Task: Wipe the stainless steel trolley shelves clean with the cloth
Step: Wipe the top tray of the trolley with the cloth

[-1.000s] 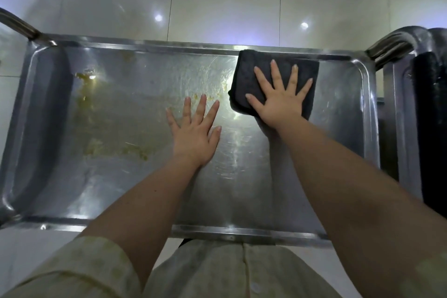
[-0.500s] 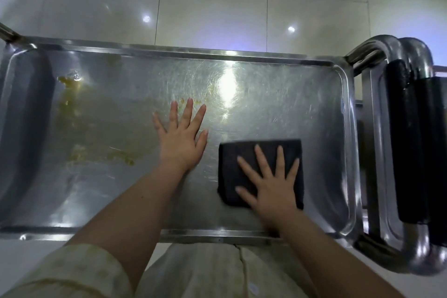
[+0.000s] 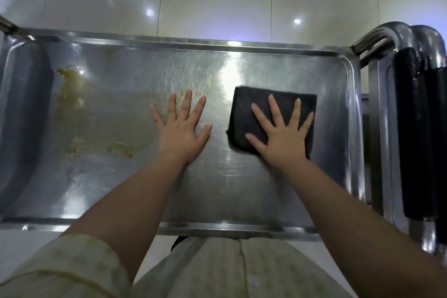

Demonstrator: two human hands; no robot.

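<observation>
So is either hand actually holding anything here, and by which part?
Nothing is gripped. The right hand presses flat, fingers spread, on the middle and near side of the dark cloth; the left hand rests flat on the bare shelf.

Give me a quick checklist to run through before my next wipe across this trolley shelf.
1. Cloth flat on the shelf under the right hand: ok.
2. Left hand flat on the bare steel, apart from the cloth: ok.
3. Left half of the shelf clean: not ok, yellowish residue lies there.
4. Straight path from the cloth to the residue: not ok, the left hand lies between them.
5. Cloth underside clean enough to keep wiping: cannot tell, it is hidden.
</observation>
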